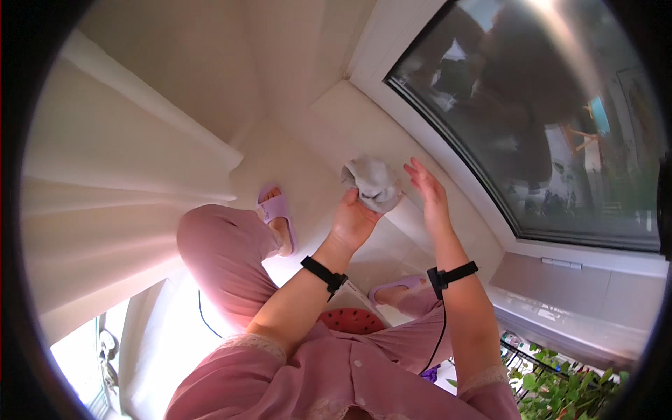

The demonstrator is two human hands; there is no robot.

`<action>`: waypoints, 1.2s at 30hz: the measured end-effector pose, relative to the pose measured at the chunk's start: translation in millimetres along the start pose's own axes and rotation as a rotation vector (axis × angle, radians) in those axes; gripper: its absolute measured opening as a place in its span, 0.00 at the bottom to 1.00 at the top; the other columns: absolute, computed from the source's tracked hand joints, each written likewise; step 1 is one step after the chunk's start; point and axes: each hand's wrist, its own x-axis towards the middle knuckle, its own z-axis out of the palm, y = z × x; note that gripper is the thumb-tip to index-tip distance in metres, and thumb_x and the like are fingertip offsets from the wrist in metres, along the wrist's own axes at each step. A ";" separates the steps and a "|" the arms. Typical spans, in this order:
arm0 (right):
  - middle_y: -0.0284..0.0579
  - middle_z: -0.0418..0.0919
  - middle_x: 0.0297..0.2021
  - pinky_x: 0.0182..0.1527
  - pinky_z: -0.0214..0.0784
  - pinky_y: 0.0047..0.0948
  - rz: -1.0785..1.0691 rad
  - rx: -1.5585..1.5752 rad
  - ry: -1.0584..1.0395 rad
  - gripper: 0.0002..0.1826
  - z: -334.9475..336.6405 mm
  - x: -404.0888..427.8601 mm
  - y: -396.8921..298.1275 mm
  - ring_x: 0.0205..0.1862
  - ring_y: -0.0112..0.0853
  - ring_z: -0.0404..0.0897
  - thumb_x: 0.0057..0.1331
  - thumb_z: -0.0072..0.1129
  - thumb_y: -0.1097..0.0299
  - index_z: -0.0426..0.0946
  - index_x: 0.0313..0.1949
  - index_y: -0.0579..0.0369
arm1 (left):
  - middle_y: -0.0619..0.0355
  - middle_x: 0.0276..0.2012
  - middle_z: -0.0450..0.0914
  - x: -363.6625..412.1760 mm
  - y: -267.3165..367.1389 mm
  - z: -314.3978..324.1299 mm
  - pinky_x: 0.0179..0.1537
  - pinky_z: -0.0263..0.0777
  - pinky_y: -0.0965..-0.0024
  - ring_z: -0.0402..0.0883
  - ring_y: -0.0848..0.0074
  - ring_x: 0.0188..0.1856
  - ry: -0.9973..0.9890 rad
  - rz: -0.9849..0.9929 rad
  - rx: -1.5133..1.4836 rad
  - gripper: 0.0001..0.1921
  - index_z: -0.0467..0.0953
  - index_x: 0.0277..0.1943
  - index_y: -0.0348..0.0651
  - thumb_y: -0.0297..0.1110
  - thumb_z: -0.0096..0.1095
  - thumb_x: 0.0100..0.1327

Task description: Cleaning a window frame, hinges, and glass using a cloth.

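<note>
A crumpled pale grey cloth (pixel 374 181) rests in my left hand (pixel 354 220), whose thumb lies over its near edge. My right hand (pixel 429 189) is raised just to the right of the cloth, its fingers apart and nothing in it. Both wrists wear a black strap with a small dark device. Beyond my right hand is a white-framed window (pixel 525 131) with reflections in its glass.
A cream curtain (pixel 131 147) hangs at the left. My feet, in lilac slippers (pixel 275 207), stand on the pale floor. A red watermelon-patterned seat (pixel 353 320) shows between my legs. Green leafy plants (pixel 569 386) and a black rack are at lower right.
</note>
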 end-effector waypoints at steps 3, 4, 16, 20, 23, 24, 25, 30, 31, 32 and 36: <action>0.54 0.71 0.66 0.71 0.53 0.36 0.056 0.035 0.029 0.37 21.9 -31.4 -35.3 0.70 0.38 0.66 0.75 0.46 0.41 0.63 0.72 0.57 | 0.56 0.69 0.69 -20.8 11.7 19.3 0.73 0.57 0.55 0.67 0.65 0.71 -0.025 -0.047 0.044 0.24 0.63 0.70 0.43 0.43 0.34 0.79; 0.55 0.65 0.70 0.72 0.52 0.36 0.009 0.028 -0.010 0.40 24.6 -37.5 -42.1 0.71 0.38 0.64 0.74 0.50 0.42 0.58 0.74 0.57 | 0.55 0.67 0.71 -27.8 12.6 32.6 0.73 0.59 0.59 0.69 0.65 0.69 0.025 -0.053 0.006 0.23 0.66 0.68 0.41 0.41 0.35 0.79; 0.50 0.79 0.59 0.60 0.69 0.28 -0.119 -0.304 0.094 0.27 68.7 -64.1 -99.5 0.58 0.32 0.79 0.67 0.53 0.79 0.70 0.67 0.56 | 0.58 0.58 0.77 -66.5 18.6 60.7 0.64 0.63 0.65 0.73 0.71 0.61 0.048 0.136 0.457 0.17 0.71 0.62 0.42 0.30 0.46 0.73; 0.48 0.78 0.59 0.58 0.71 0.28 -0.155 -0.220 0.131 0.29 74.5 -54.5 -112.0 0.55 0.32 0.80 0.66 0.50 0.81 0.69 0.67 0.56 | 0.56 0.64 0.72 -76.9 45.1 75.6 0.64 0.59 0.69 0.68 0.74 0.63 0.142 0.293 0.650 0.27 0.64 0.70 0.45 0.28 0.53 0.68; 0.46 0.79 0.56 0.57 0.69 0.26 0.086 0.199 0.103 0.29 83.9 -43.1 -124.8 0.54 0.29 0.79 0.64 0.50 0.82 0.71 0.66 0.57 | 0.54 0.68 0.66 -87.5 74.3 95.4 0.65 0.56 0.67 0.65 0.74 0.65 0.204 0.422 0.712 0.32 0.58 0.75 0.46 0.29 0.54 0.67; 0.46 0.79 0.56 0.57 0.69 0.26 0.073 0.201 0.089 0.29 86.6 -35.1 -123.8 0.54 0.29 0.79 0.64 0.50 0.82 0.71 0.66 0.57 | 0.54 0.70 0.64 -93.3 85.0 105.1 0.65 0.55 0.67 0.64 0.73 0.65 0.214 0.464 0.728 0.35 0.55 0.76 0.45 0.30 0.54 0.67; 0.46 0.79 0.55 0.56 0.69 0.26 0.071 0.191 0.063 0.28 87.1 -24.9 -120.3 0.54 0.28 0.79 0.64 0.52 0.81 0.72 0.65 0.57 | 0.54 0.70 0.64 -94.9 93.2 115.2 0.65 0.55 0.67 0.64 0.73 0.65 0.203 0.473 0.726 0.35 0.55 0.76 0.45 0.30 0.54 0.67; 0.44 0.81 0.51 0.51 0.71 0.27 -0.140 0.064 0.018 0.24 116.5 30.7 -160.4 0.51 0.29 0.79 0.64 0.61 0.73 0.76 0.61 0.59 | 0.54 0.70 0.65 -96.4 145.6 160.3 0.64 0.57 0.71 0.66 0.76 0.58 0.134 0.653 0.752 0.38 0.52 0.77 0.43 0.30 0.56 0.65; 0.47 0.81 0.51 0.53 0.70 0.27 -0.321 -0.114 0.081 0.24 121.6 41.6 -182.3 0.51 0.32 0.79 0.65 0.61 0.72 0.76 0.61 0.59 | 0.54 0.70 0.65 -94.2 157.6 166.5 0.64 0.57 0.71 0.66 0.76 0.58 0.143 0.665 0.749 0.38 0.52 0.77 0.43 0.30 0.56 0.65; 0.50 0.80 0.52 0.54 0.69 0.26 -0.502 -0.299 0.154 0.23 124.3 46.7 -214.1 0.52 0.35 0.80 0.65 0.60 0.71 0.76 0.61 0.60 | 0.54 0.70 0.65 -89.1 168.8 173.4 0.63 0.57 0.72 0.66 0.76 0.56 0.169 0.685 0.753 0.39 0.51 0.77 0.43 0.29 0.56 0.64; 0.54 0.73 0.61 0.60 0.68 0.33 -0.982 -0.775 0.335 0.25 132.2 75.3 -298.5 0.61 0.42 0.74 0.62 0.59 0.75 0.76 0.60 0.60 | 0.55 0.71 0.64 -79.4 208.0 188.6 0.65 0.56 0.72 0.66 0.76 0.57 0.273 0.705 0.805 0.41 0.49 0.78 0.44 0.29 0.55 0.62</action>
